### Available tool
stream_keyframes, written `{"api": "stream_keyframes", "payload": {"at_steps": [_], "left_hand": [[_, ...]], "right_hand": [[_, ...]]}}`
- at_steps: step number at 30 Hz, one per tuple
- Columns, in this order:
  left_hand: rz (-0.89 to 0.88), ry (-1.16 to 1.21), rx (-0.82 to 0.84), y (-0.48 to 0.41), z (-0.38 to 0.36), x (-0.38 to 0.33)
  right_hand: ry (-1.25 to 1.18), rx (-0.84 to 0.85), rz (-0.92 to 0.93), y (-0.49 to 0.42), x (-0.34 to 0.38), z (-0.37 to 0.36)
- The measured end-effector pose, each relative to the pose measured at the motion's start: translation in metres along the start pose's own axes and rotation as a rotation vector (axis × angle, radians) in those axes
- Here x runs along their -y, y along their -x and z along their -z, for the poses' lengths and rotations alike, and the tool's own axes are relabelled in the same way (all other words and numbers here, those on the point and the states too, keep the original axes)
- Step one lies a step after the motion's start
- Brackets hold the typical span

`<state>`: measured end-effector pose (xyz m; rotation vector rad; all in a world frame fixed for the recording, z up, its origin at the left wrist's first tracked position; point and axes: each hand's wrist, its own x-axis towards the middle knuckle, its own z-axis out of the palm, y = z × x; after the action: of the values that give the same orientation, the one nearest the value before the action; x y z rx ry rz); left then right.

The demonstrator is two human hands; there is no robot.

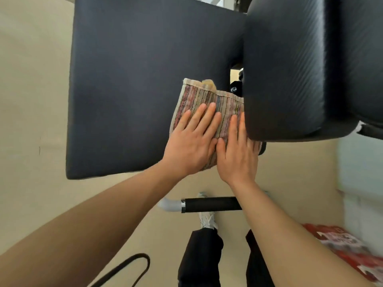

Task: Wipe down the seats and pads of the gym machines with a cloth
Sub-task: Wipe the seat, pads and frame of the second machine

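Both flat: left hand & right hand press cloth on seat.

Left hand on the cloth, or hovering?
Touching. Head view: left hand lies flat on the striped cloth, straight fingers spread across it, no gap visible.

Bare forearms, black trousers, white sneaker.

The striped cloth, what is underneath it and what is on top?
Under the striped cloth lies the flat dark seat pad; the patch it covers is hidden. On top, the left hand and right hand press flat, side by side.
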<state>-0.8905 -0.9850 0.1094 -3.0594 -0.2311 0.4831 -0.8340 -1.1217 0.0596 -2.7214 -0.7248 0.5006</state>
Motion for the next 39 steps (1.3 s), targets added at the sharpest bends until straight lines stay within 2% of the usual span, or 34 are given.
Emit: {"api": "stream_keyframes", "payload": {"at_steps": [3,5,8,13,16,22,29,33,39], "left_hand": [[-0.04,-0.008,-0.008,-0.002,0.004,0.009],[0.053,-0.017,-0.025,0.02,0.008,0.03],[0.236,-0.043,-0.041,0.06,0.012,0.066],[0.362,-0.018,-0.059,0.049,0.011,0.073],[0.441,0.003,-0.094,0.004,0.014,0.074],[0.481,0.043,-0.153,-0.094,0.029,0.092],[0.306,0.053,-0.106,-0.197,0.057,0.128],[0.268,0.03,-0.135,-0.184,0.053,0.117],[0.286,0.014,-0.132,-0.055,0.026,0.076]], "right_hand": [[-0.022,-0.023,-0.094,0.001,0.017,-0.001],[-0.026,-0.003,0.005,0.011,0.042,-0.003],[-0.03,0.051,0.257,0.019,0.078,-0.003],[-0.06,0.066,0.334,-0.026,0.087,0.008],[-0.058,0.061,0.313,-0.068,0.084,0.015],[-0.071,0.018,0.249,-0.168,0.082,0.035],[-0.15,-0.063,0.012,-0.251,0.082,0.053],[-0.11,-0.066,-0.009,-0.231,0.08,0.047],[-0.109,-0.012,0.142,-0.101,0.074,0.024]]}}
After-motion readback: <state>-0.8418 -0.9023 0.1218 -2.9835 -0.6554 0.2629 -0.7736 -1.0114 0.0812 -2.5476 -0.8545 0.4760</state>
